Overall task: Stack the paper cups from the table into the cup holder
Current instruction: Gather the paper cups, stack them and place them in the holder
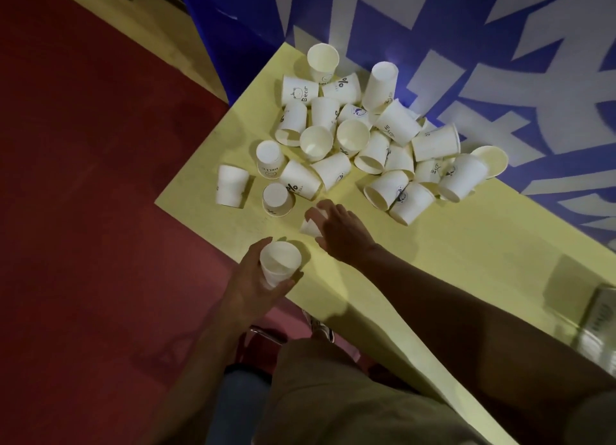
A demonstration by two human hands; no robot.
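Several white paper cups (360, 138) lie scattered on the yellow table (433, 261), some upright, some on their sides, some upside down. My left hand (253, 284) holds an upright white cup (280, 264) just off the table's near edge, its mouth facing up. My right hand (340, 231) reaches over the table and its fingers curl round another cup (311, 227) that is mostly hidden beneath them. A dim metallic object (600, 324), perhaps the cup holder, stands at the right edge of the table.
The table's corner (160, 201) juts over a red floor (83, 178). A blue and white patterned wall (466, 45) runs behind the cups. My legs and a shoe (321, 328) show below the table edge.
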